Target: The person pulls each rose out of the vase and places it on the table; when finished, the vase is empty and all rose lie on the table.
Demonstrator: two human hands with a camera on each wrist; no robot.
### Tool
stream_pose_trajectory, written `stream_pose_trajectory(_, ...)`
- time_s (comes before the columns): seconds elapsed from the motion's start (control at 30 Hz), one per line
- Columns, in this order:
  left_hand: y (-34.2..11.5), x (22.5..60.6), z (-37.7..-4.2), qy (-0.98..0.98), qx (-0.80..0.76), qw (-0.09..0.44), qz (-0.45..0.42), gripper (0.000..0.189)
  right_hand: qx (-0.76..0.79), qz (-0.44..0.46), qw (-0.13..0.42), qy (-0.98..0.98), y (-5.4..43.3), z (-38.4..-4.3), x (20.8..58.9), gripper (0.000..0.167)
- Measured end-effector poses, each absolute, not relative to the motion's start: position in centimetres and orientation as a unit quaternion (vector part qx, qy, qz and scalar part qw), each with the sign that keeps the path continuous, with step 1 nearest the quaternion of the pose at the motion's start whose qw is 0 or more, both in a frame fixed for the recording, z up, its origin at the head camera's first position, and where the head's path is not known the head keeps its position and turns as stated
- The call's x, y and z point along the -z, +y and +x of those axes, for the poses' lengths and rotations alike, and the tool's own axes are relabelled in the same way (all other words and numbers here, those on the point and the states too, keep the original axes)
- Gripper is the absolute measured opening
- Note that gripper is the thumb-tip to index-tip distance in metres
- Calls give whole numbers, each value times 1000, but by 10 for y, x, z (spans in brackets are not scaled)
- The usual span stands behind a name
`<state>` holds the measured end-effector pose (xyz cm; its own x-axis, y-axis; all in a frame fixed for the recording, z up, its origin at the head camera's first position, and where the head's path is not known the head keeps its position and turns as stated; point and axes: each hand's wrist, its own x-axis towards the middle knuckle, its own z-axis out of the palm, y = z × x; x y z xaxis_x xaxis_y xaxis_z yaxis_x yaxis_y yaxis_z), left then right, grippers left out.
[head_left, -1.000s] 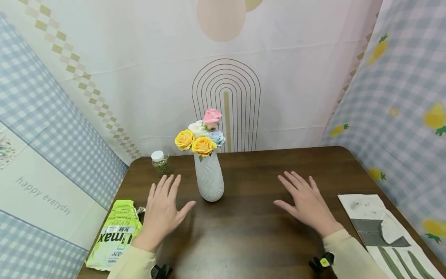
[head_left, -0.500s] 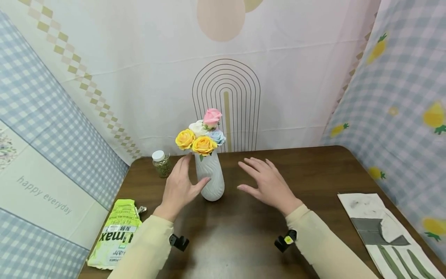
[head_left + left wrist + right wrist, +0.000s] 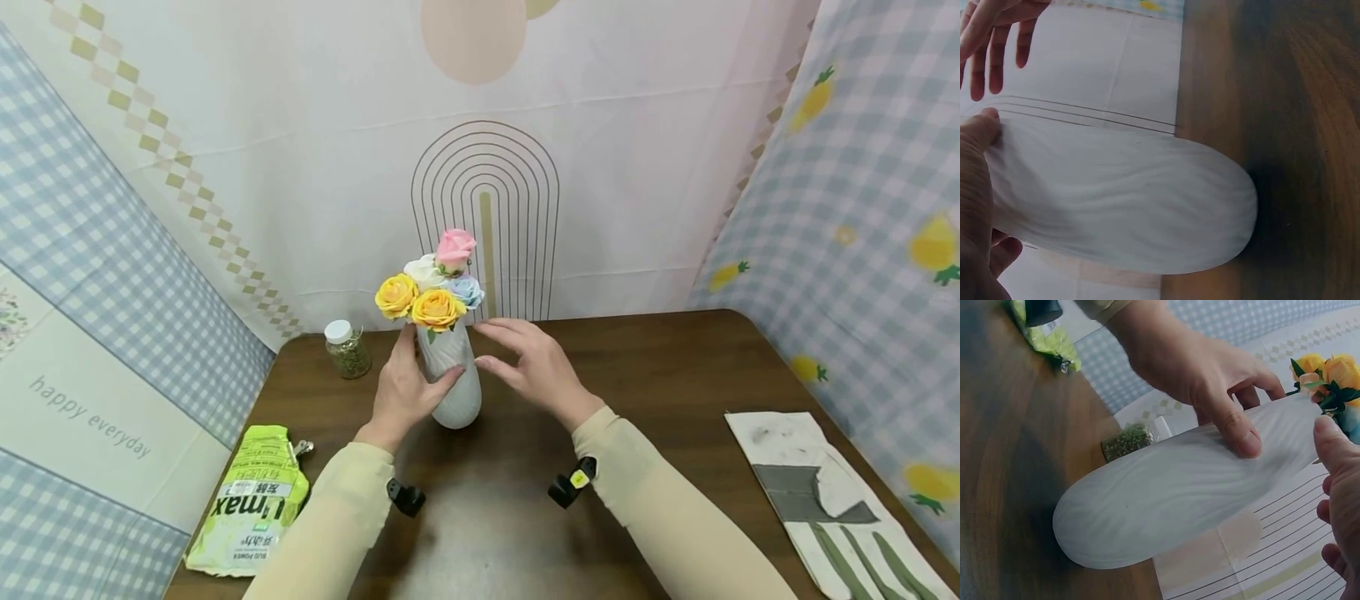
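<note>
A white ribbed vase [image 3: 457,400] stands upright on the brown table, with artificial roses [image 3: 438,309] in yellow, white, blue and pink at its top. My left hand [image 3: 405,390] grips the vase's left side, thumb across the front and fingers around the back. In the right wrist view that thumb lies on the vase wall [image 3: 1160,494]. On the other side, my right hand [image 3: 536,368] has its relaxed fingers and thumb close beside the neck. The left wrist view shows the right hand [image 3: 1007,28] above the vase [image 3: 1129,194], apart from it.
Behind the left hand stands a small jar [image 3: 348,354] with a white lid and dried green bits. A lime-green bag [image 3: 251,508] lies at the left edge, with a metal clip [image 3: 303,448] beside it. At the right lies a white and grey cloth-like item [image 3: 813,483].
Both hands have moved in toward the vase from either side. The left hand has come to hold it, and the right has come up beside its neck. The vase stays in place.
</note>
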<state>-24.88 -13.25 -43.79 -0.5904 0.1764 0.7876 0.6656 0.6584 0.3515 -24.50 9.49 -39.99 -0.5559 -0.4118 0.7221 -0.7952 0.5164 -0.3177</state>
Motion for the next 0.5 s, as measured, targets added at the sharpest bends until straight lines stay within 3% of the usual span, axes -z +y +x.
stream_pose_trajectory(0.3,-127,451,-249,-825,355,385,-211,88,-432,346,285,-783,85,-259,398,37)
stream_pose_trajectory(0.5,-125,453,-249,-839,357,362,-192,89,-537,302,225,-755,75,-267,393,29)
